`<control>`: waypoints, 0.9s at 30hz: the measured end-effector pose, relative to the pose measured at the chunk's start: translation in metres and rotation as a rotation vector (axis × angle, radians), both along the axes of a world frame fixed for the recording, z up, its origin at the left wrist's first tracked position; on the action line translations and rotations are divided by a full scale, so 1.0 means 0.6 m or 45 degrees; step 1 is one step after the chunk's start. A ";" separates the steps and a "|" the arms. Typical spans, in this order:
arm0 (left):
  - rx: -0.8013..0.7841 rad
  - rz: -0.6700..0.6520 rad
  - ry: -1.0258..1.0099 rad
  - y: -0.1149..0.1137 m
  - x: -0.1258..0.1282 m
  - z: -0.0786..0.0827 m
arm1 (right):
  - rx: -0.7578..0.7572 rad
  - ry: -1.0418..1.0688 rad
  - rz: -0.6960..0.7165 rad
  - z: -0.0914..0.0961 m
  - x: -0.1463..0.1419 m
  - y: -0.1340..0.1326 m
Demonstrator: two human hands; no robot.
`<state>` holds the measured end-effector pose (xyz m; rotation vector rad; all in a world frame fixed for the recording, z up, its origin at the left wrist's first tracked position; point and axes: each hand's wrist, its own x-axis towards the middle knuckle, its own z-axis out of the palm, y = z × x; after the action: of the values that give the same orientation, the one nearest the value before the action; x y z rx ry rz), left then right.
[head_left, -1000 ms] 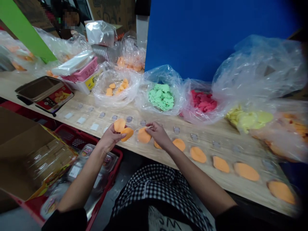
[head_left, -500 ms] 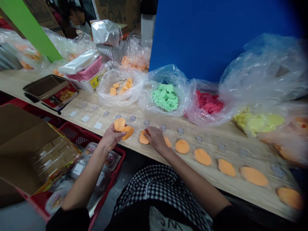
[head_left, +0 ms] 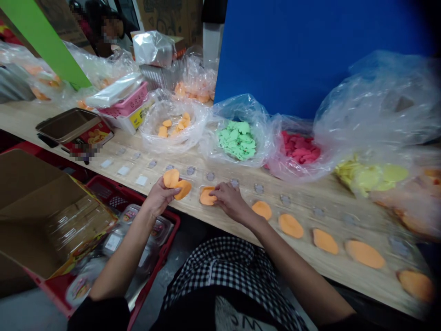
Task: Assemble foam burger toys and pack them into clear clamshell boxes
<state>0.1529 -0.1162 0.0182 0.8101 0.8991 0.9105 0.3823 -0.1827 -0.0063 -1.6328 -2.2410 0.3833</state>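
My left hand (head_left: 157, 197) is closed round two orange chips (head_left: 176, 184), held just above the front edge of the wooden bench (head_left: 310, 257). My right hand (head_left: 230, 198) rests on the bench with its fingertips pressing an orange chip (head_left: 206, 196) flat on the wood. A row of several more orange chips (head_left: 291, 225) runs off to the right along the front edge. A line of small clear packets (head_left: 210, 176) lies just behind the chips.
Open plastic bags at the back hold orange (head_left: 174, 125), green (head_left: 237, 140), red (head_left: 300, 151) and yellow chips (head_left: 368, 175) before a blue board (head_left: 303, 46). A tin tray (head_left: 67, 123) and pink basket (head_left: 129, 102) sit left. Below are a cardboard box (head_left: 31, 202) and red crate (head_left: 138, 220). Another person is far back left.
My right hand brought its orange chip down from a raised pinch onto the bench and now presses it flat. My left hand has kept still with its two chips.
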 end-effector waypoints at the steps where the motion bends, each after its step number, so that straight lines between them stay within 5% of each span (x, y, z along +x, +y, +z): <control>1: 0.006 0.005 0.001 0.001 -0.001 0.001 | -0.030 -0.018 0.055 0.002 0.004 -0.002; 11: 0.091 -0.035 0.139 0.023 0.003 0.003 | 0.064 -0.084 0.130 -0.002 -0.007 0.017; 16: 0.195 -0.124 0.372 0.047 0.014 -0.016 | 0.059 0.319 -0.109 -0.003 -0.002 0.027; 22: 0.776 -0.036 0.930 0.070 0.013 -0.045 | 0.001 1.024 -0.353 0.001 0.000 0.043; 27: 0.963 0.043 1.240 0.067 0.013 -0.070 | -0.080 1.393 -0.463 0.010 -0.009 0.050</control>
<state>0.1607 -0.0759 -0.0238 1.9933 1.4117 0.8764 0.3769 -0.1529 -0.0006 -1.3042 -1.1099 0.9549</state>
